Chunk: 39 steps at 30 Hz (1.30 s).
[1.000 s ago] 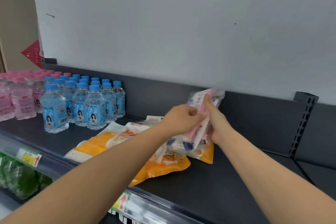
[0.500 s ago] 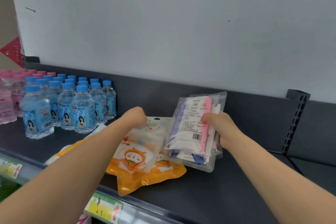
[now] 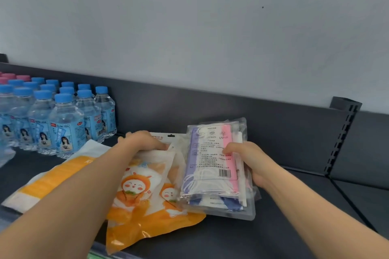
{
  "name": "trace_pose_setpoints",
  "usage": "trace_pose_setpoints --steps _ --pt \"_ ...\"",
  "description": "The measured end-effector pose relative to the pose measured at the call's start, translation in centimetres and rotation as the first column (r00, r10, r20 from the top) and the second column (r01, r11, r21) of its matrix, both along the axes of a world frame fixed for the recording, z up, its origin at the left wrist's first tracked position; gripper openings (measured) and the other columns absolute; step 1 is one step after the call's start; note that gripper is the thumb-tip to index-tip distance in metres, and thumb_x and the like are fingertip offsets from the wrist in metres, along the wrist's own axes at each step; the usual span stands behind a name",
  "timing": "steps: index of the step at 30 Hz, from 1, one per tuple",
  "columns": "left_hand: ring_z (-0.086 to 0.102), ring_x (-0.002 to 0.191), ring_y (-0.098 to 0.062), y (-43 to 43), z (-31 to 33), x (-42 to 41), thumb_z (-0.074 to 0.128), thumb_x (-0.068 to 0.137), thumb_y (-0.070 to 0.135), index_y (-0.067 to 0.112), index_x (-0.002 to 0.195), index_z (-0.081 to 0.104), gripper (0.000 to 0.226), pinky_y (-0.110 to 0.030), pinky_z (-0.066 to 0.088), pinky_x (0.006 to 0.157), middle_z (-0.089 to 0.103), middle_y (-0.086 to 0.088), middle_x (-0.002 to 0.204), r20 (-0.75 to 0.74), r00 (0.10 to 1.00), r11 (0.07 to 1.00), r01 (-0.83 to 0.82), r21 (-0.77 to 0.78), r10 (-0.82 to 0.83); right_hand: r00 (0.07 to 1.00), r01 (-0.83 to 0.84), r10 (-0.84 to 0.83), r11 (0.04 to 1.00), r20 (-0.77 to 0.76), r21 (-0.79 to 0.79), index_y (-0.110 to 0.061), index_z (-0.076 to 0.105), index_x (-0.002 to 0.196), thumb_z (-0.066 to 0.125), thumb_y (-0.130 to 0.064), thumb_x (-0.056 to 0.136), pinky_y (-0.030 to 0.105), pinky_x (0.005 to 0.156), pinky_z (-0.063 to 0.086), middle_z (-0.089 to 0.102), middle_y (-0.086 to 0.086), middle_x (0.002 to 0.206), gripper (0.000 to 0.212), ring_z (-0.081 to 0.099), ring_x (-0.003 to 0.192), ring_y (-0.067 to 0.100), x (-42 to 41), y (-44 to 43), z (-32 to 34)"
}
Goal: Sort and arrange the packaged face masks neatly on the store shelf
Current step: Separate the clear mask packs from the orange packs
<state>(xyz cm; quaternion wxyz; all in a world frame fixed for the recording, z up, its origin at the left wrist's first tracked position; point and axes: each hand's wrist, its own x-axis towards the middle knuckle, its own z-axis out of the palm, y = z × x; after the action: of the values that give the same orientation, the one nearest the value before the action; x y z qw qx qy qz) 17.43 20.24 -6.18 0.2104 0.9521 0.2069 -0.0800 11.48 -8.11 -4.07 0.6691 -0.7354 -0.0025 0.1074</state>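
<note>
A stack of clear mask packs with purple, white and pink masks stands tilted on the dark shelf. My right hand grips its right edge, thumb across the front. Left of it lie orange-and-white mask packs printed with a cartoon face, one overlapping another. My left hand holds the top edge of the upper orange pack. A further orange-and-white pack lies flat under my left forearm.
Several blue-capped water bottles stand in rows at the left rear, with pink-capped bottles behind them. A slotted shelf upright rises at the right. The shelf's dark back panel runs below a grey wall.
My right hand has set the clear stack lower and more upright beside the orange packs. My left hand has let go of that stack and taken hold of the orange pack's top.
</note>
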Motion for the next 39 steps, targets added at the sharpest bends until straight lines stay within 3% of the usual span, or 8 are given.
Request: trace_pose_setpoints --steps 4,7,10,13,21,28,35,39 --pt "0.049 0.124 -0.03 0.4 0.4 -0.2 0.082 0.063 0.056 0.008 0.141 0.04 0.1 -0.043 0.043 0.103 0.046 -0.01 0.142 0.08 0.996 0.968 -0.019 -0.248 0.04 0.999 -0.033 0.032 0.999 -0.025 -0.032 -0.007 0.068 0.108 0.061 -0.003 0.086 0.044 0.085 0.058 0.077 0.012 0.095 0.024 0.074 0.09 0.029 0.2 0.3 -0.1" --pt "0.061 0.1 -0.028 0.9 0.4 0.1 0.087 0.066 0.035 0.0 0.119 0.059 0.069 -0.038 0.052 0.08 0.063 -0.015 0.117 0.229 0.963 0.915 -0.042 -0.402 0.145 0.999 -0.034 0.033 0.999 -0.027 -0.042 -0.007 0.068 0.107 0.061 -0.003 0.086 0.046 0.088 0.057 0.077 0.012 0.095 0.023 0.074 0.09 0.03 0.3 0.3 0.0" --pt "0.067 0.092 -0.029 0.7 1.2 -0.1 0.08 0.078 0.022 0.0 0.097 0.069 0.031 -0.041 0.055 0.088 0.071 -0.016 0.099 0.368 0.903 0.869 -0.014 -0.494 0.224 0.999 -0.035 0.033 0.998 -0.023 -0.045 -0.007 0.068 0.107 0.061 -0.002 0.086 0.046 0.088 0.057 0.077 0.012 0.096 0.023 0.074 0.091 0.03 0.3 0.4 0.2" --pt "0.066 0.081 -0.024 0.1 2.5 -1.1 0.073 0.085 0.018 0.006 0.085 0.069 0.013 -0.038 0.055 0.083 0.071 -0.013 0.091 0.487 0.839 0.824 0.087 -0.56 0.242 0.999 -0.032 0.031 0.998 -0.019 -0.048 -0.006 0.068 0.108 0.061 -0.001 0.085 0.046 0.088 0.057 0.077 0.012 0.096 0.025 0.074 0.091 0.03 0.2 0.5 0.3" --pt "0.062 0.06 -0.004 -3.7 9.3 -4.2 0.073 0.085 0.016 0.014 0.075 0.066 0.012 -0.02 0.051 0.063 0.066 0.004 0.07 0.819 0.561 0.783 0.454 -0.425 0.12 0.999 -0.03 0.029 0.999 -0.015 -0.045 -0.008 0.066 0.111 0.063 -0.001 0.084 0.046 0.087 0.058 0.077 0.012 0.096 0.027 0.074 0.09 0.029 -0.2 0.7 0.6" --pt "0.05 0.064 -0.008 -7.8 14.4 -5.6 0.073 0.084 0.011 0.018 0.066 0.06 0.023 -0.012 0.045 0.063 0.057 0.003 0.067 0.906 0.293 0.67 0.61 -0.423 0.305 0.998 -0.025 0.022 0.998 0.057 0.052 -0.012 0.065 0.113 0.063 0.003 0.084 0.043 0.079 0.06 0.077 0.01 0.096 0.033 0.075 0.087 0.028 -1.4 0.2 1.3" --pt "0.046 0.062 -0.008 -13.7 13.3 -5.2 0.068 0.087 0.013 0.02 0.068 0.056 0.023 -0.017 0.044 0.065 0.053 0.007 0.065 0.844 0.266 0.631 0.57 -0.527 0.465 0.979 0.018 -0.061 0.976 0.196 0.215 -0.02 0.061 0.115 0.063 0.004 0.085 0.048 0.079 0.06 0.075 0.01 0.101 0.038 0.074 0.09 0.029 -2.6 0.3 2.2" --pt "0.044 0.061 -0.008 -16.4 11.4 -4.3 0.065 0.089 0.013 0.021 0.067 0.052 0.027 -0.008 0.039 0.056 0.05 0.003 0.069 0.804 0.292 0.616 0.525 -0.587 0.518 0.964 0.033 -0.09 0.975 0.252 0.222 -0.019 0.063 0.112 0.057 -0.005 0.091 0.039 0.073 0.058 0.074 0.013 0.104 0.025 0.072 0.089 0.027 -3.3 0.3 2.6"
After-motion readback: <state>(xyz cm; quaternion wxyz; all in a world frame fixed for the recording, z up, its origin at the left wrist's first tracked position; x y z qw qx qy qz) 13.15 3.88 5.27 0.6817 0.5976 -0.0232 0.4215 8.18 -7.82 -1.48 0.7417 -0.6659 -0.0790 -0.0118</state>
